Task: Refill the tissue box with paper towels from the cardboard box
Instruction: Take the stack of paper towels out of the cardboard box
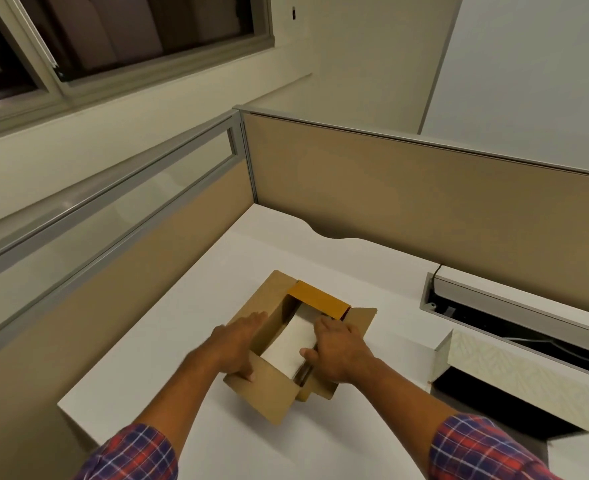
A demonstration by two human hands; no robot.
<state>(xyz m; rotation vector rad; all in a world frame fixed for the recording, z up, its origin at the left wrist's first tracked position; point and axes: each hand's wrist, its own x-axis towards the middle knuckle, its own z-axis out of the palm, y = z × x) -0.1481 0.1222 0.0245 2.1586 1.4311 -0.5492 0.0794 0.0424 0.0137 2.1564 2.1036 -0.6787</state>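
A brown cardboard box (272, 400) sits open on the white desk (189, 306), its flaps spread outward. Inside lies a white stack of paper towels (291, 344). My left hand (239, 344) rests flat on the box's left flap, thumb hooked over the near flap. My right hand (340, 351) reaches into the box from the right, fingers curled over the stack's right edge and thumb against its near end. The tissue box (504, 379), pale with a leaf pattern, lies open on the desk to the right, showing a dark interior.
Tan cubicle partitions (407, 202) wall the desk at the back and left, the left one topped by a glass panel. A recessed cable tray (494, 317) with a raised lid and cables runs along the desk's right rear. A window is high on the left.
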